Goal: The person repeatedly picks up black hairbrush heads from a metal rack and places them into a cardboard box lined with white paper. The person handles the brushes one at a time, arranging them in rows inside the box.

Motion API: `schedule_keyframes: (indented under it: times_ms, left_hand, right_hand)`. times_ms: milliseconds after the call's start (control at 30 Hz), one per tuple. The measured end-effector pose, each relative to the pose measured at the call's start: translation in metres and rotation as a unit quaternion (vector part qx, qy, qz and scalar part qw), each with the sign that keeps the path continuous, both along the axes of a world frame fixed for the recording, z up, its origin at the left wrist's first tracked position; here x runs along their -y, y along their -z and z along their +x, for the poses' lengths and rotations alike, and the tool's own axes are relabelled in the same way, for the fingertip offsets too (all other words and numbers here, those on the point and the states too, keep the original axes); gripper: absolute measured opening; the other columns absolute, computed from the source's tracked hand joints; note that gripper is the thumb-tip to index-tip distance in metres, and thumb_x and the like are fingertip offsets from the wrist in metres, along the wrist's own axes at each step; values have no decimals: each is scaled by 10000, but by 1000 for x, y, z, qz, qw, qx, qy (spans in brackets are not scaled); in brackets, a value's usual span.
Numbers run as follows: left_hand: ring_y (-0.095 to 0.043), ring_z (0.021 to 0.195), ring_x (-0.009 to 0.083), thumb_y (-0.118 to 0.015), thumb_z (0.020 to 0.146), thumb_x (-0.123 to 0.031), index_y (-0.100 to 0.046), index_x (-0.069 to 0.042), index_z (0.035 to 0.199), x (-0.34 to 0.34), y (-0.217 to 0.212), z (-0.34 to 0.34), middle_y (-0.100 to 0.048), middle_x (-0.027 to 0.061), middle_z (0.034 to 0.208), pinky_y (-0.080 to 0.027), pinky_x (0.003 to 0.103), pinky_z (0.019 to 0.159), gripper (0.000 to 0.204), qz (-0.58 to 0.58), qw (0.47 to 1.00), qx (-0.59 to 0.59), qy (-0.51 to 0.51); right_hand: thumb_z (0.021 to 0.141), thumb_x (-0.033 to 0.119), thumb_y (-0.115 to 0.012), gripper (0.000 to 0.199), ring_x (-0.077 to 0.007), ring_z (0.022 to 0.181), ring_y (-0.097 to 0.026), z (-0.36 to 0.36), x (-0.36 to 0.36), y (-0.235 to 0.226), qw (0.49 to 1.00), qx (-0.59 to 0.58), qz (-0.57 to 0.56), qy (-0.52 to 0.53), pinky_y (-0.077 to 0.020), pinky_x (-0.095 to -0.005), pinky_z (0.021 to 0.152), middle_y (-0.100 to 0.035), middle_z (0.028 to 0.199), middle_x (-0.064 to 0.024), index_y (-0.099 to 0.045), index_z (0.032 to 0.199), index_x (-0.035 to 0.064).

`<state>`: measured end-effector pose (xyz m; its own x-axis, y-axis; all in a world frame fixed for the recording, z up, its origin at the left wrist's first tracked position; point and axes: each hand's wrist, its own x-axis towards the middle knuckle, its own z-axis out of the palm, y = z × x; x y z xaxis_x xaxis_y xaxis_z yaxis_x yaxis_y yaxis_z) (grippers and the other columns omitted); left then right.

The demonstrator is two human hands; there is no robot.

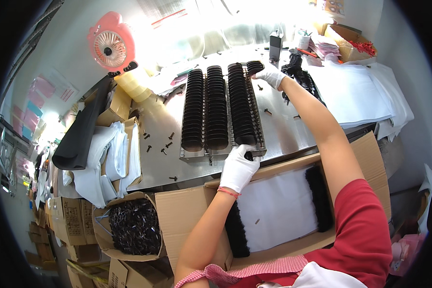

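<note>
A metal rack (194, 155) on the steel table holds long rows of thin, black, round-edged pieces; the left row (193, 110), middle row (216, 108) and right row (240, 103) stand closely packed. Gloved in white, my left hand (239, 168) is at the near end of the right row. Its fingers are closed around a small dark thing I cannot make out, partly hidden by the glove. My right hand (271, 77), also in a white glove, reaches the far right corner. Its fingers close on a few black pieces (255, 67) there.
Small black clips (169, 144) lie scattered on the table. An open carton (270, 211) with a white sheet and black pieces stands before me, beside a box of dark parts (134, 225). A pink fan (111, 45) stands back left; white sheets (353, 93) lie right.
</note>
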<state>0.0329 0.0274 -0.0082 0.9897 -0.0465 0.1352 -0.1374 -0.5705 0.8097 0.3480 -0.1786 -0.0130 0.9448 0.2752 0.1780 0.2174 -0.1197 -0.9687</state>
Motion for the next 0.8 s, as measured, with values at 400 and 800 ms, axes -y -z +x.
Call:
schedule_keyframes:
  times_ms: [400, 800]
  left_hand:
    - [-684, 940, 313, -716, 779, -124, -705, -53, 1058, -6, 2, 2, -695, 168, 1031, -546, 347, 849, 288, 5, 1000, 10, -10]
    - [-635, 768, 102, -686, 892, -75, -592, -87, 1217, -5, -27, -13, -648, 28, 953, -546, 249, 703, 338, -515, 848, -114, -53]
  right_hand:
    - [941, 110, -521, 357, -419, 779, -653, -32, -76, 32, 919, 176, -314, 161, -526, -424, 662, -665, 951, -286, -622, 1276, 41]
    - [924, 12, -585, 313, -105, 931, -601, -178, -86, -52, 966, 187, 124, 127, -466, -235, 862, -704, 1110, -82, -680, 1221, 45]
